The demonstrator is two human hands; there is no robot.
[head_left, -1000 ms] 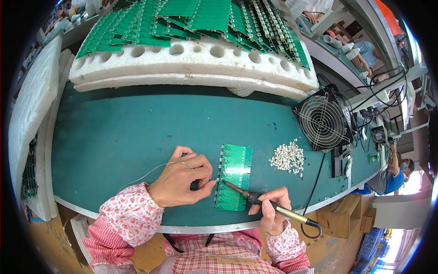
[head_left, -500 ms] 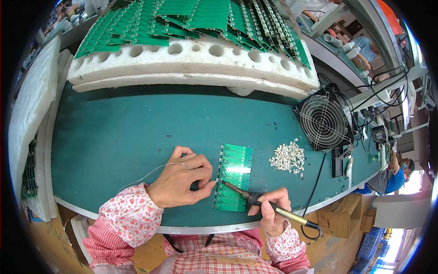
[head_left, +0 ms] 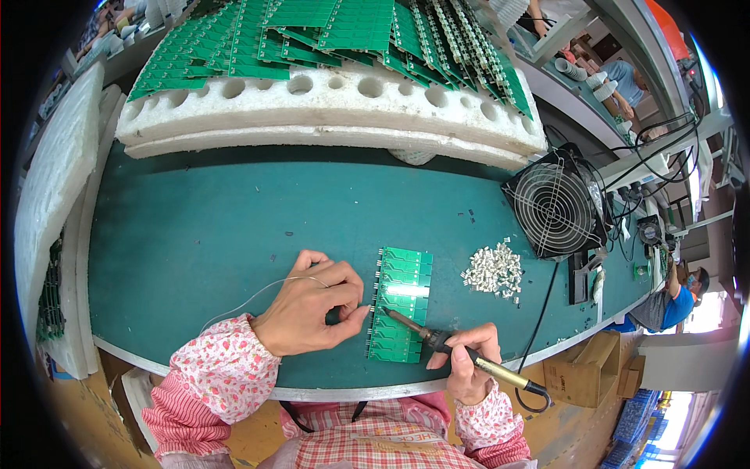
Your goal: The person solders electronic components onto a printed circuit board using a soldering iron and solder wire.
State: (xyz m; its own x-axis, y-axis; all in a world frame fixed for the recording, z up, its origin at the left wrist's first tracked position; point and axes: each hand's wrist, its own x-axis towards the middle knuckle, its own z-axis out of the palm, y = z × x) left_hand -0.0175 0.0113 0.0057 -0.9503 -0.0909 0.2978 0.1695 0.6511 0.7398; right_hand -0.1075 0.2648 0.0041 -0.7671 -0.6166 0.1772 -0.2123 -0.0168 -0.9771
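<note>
A green circuit board panel [head_left: 402, 332] lies on the green mat, with a row of small metal parts along its left edge. My right hand [head_left: 471, 361] grips a soldering iron [head_left: 428, 334] like a pen, its tip at the board near that edge. Against the same edge, the fingers of my left hand [head_left: 312, 309] are pinched together. A thin solder wire [head_left: 262, 291] loops over the back of this hand and passes between its fingers; its end is too small to make out. Something dark shows partly inside the curled left fingers.
A heap of small metal connectors [head_left: 492, 270] lies right of the board. Behind it stands a black fan [head_left: 555, 205] with a wire guard. Stacked green boards [head_left: 312, 35] rest on a white foam block [head_left: 328, 109] at the back. More foam [head_left: 55, 203] stands at left.
The iron's tip has shifted very slightly right, away from the board's left edge, and my right hand with it. My left hand stays in place.
</note>
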